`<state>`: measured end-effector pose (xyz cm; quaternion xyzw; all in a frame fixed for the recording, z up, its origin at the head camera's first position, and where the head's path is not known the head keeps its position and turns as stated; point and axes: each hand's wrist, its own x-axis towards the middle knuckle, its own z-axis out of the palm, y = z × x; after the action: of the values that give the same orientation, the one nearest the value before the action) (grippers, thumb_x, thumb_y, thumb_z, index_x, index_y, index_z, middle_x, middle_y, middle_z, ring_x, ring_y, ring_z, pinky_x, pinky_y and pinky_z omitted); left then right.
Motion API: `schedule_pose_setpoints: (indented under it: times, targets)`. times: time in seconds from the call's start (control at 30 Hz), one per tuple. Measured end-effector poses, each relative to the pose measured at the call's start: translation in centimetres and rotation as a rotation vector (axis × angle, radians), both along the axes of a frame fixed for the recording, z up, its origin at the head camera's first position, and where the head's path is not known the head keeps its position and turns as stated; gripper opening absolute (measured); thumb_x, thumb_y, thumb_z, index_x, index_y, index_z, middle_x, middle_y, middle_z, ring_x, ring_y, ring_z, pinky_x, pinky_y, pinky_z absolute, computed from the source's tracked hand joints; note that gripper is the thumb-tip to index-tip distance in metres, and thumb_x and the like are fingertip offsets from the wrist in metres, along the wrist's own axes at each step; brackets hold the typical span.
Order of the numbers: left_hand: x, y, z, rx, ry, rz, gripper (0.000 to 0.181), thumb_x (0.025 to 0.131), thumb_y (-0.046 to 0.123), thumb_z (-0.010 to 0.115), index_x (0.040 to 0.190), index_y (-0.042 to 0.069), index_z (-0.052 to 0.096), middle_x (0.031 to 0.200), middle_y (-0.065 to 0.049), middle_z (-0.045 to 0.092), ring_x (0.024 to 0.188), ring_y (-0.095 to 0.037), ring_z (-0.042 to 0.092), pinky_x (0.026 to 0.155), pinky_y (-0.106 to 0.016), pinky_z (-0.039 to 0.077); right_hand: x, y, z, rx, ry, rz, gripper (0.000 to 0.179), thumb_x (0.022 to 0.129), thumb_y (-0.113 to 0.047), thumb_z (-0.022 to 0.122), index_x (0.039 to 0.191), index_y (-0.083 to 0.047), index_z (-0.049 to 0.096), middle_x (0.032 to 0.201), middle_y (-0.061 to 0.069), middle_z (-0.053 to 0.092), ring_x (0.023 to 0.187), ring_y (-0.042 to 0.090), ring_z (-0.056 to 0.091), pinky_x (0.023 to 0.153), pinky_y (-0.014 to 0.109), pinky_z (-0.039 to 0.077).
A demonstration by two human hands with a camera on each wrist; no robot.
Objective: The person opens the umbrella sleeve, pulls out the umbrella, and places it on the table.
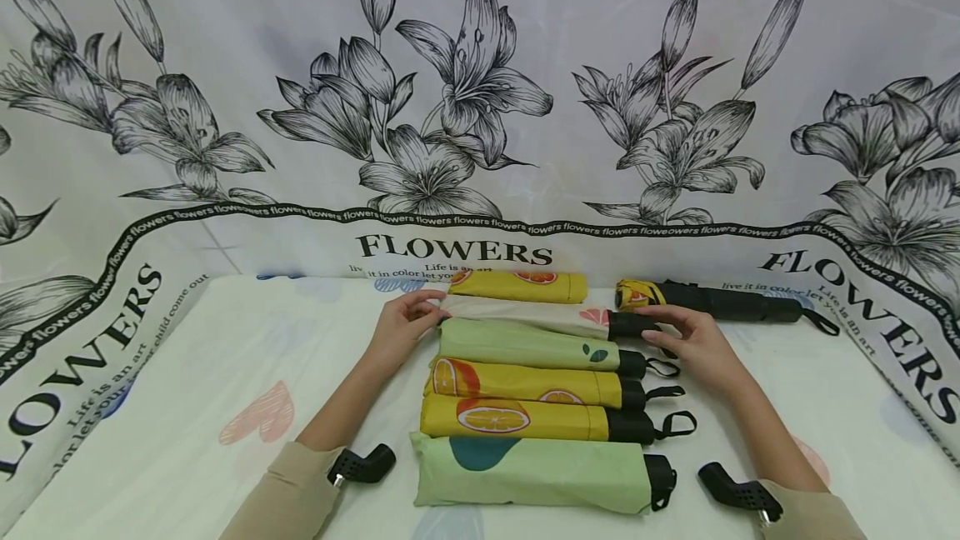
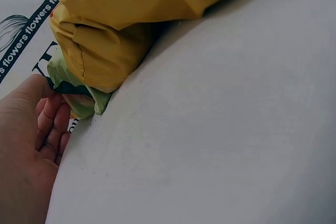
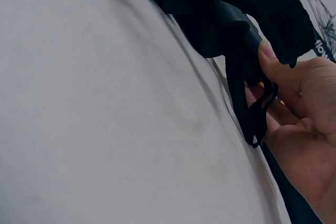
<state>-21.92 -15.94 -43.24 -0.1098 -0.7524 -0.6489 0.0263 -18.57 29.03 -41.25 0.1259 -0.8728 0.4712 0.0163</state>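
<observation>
Several folded umbrellas lie side by side in a column. My left hand (image 1: 406, 328) pinches the closed end of the cream umbrella (image 1: 525, 313), which has a pink fruit print near its black handle. At that handle, the thumb and fingers of my right hand (image 1: 693, 344) grip the other end; the right wrist view shows the thumb on a black handle (image 3: 253, 51). Nearer me lie a light green umbrella (image 1: 525, 346), two yellow orange-print umbrellas (image 1: 510, 382) and a wider light green umbrella (image 1: 570, 477). Beyond the cream one is another yellow umbrella (image 1: 517, 286).
At the back right lies a folded umbrella with a black shaft (image 1: 727, 303) and a yellow end. A white cloth with printed hearts (image 1: 262, 415) covers the table. Behind it hangs a flower-print curtain (image 1: 480, 107). Black wrist straps' camera mounts (image 1: 363, 465) jut out at both sleeves.
</observation>
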Motion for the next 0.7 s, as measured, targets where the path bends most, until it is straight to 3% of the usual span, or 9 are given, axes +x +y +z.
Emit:
schedule_pose_setpoints:
  times: [0.13, 0.4, 0.7]
  targets:
    - [-0.05, 0.04, 0.01, -0.010, 0.011, -0.015, 0.037, 0.099, -0.003, 0.068, 0.135, -0.009, 0.063, 0.092, 0.003, 0.074, 0.083, -0.001, 0.068, 0.077, -0.014, 0.052, -0.06, 0.22, -0.02, 0.006, -0.019, -0.007, 0.037, 0.102, -0.012, 0.071, 0.136, 0.002, 0.066, 0.141, 0.024, 0.063, 0.114, -0.016, 0.049, 0.095, 0.011, 0.046]
    - [-0.24, 0.09, -0.01, -0.098, -0.006, -0.017, 0.043, 0.100, 0.005, 0.072, 0.141, -0.003, 0.063, 0.107, -0.019, 0.071, 0.085, -0.002, 0.066, 0.082, -0.014, 0.052, -0.18, 0.37, -0.11, 0.010, -0.043, -0.004, 0.038, 0.102, -0.014, 0.071, 0.137, 0.001, 0.066, 0.141, 0.023, 0.064, 0.118, -0.014, 0.047, 0.096, 0.011, 0.045]
    - [-0.27, 0.16, -0.02, -0.125, 0.052, -0.051, 0.031, 0.100, -0.002, 0.068, 0.131, -0.008, 0.069, 0.104, -0.025, 0.073, 0.084, 0.000, 0.066, 0.078, -0.015, 0.051, -0.27, 0.42, -0.28, 0.015, -0.022, 0.006, 0.037, 0.102, -0.011, 0.071, 0.135, 0.003, 0.066, 0.138, 0.024, 0.065, 0.115, -0.016, 0.048, 0.096, 0.009, 0.044]
